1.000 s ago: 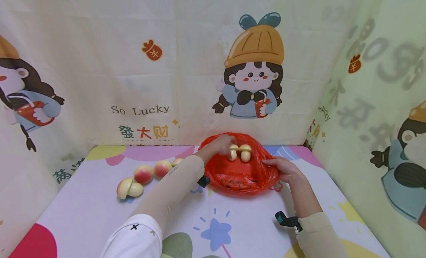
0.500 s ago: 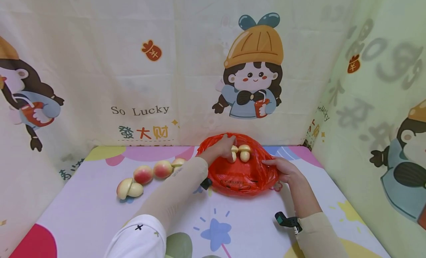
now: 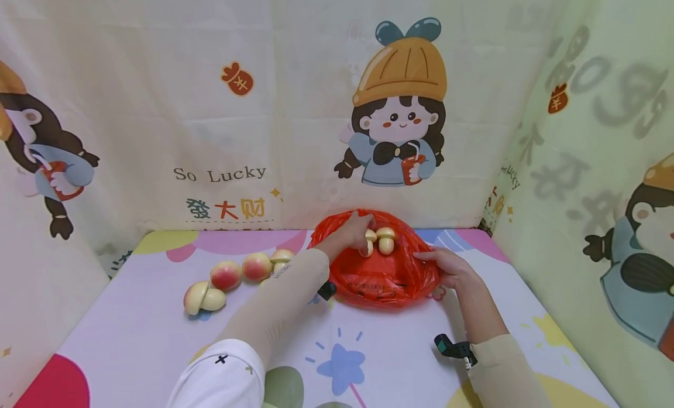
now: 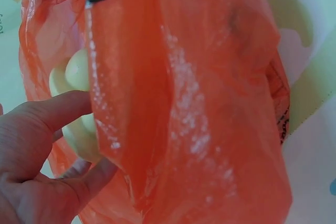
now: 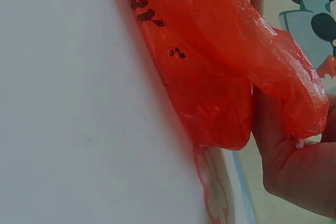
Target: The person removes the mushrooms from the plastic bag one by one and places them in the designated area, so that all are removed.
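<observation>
A red plastic bag (image 3: 368,273) lies with its mouth spread wide at the back of the table. My left hand (image 3: 350,235) reaches inside, its thumb and fingers around a cream toy mushroom (image 4: 79,148); the hand and bag hide part of that mushroom. Right beside it in the bag lies a second toy mushroom (image 3: 386,243). At the bag's right side, my right hand (image 3: 451,266) grips the edge between thumb and fingers, and the film folds over the fingers (image 5: 273,129) in the right wrist view.
Left of the bag, a toy mushroom (image 3: 199,298), two pink-and-cream toy peaches (image 3: 226,276) and another toy mushroom (image 3: 281,257) form a slanting row. My left forearm (image 3: 274,302) passes close by the last one. A patterned cloth wall (image 3: 310,133) rises behind the table.
My left hand has shifted slightly right, covering more of the nearer mushroom, and the forearm has uncovered more of the mushroom on the table. The right hand keeps its grip on the bag.
</observation>
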Demonstrator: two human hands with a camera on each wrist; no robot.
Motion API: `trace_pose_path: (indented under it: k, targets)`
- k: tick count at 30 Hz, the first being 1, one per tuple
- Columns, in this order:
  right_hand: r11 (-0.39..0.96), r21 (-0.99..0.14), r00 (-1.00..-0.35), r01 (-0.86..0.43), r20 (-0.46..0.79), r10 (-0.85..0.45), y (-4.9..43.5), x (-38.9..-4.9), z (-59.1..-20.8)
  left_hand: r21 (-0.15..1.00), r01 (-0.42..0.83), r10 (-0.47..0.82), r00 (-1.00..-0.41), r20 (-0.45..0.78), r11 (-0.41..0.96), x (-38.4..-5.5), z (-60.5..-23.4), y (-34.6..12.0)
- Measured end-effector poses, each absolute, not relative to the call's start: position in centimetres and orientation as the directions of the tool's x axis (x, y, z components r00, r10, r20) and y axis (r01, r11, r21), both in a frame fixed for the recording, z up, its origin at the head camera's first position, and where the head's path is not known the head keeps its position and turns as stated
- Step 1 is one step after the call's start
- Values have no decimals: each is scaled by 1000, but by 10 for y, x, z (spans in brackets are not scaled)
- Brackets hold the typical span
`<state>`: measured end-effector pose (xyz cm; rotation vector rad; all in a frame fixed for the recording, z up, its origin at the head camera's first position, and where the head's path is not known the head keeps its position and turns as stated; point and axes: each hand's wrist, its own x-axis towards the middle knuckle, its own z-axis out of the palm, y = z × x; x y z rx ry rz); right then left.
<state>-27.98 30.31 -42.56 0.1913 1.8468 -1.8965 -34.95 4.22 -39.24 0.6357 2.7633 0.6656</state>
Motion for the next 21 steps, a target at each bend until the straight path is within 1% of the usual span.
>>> trace_pose_path:
  k: [13,21]
  targets:
    - [24,-898,-873,438,-432,-224,301,-279,-430,525,313,436,-891,-127,792,-349,-394,38]
    - [28,-901,-877,432,-427,-221,301,-278,-429,522,303,429,-893,-137,797,-343,-389,38]
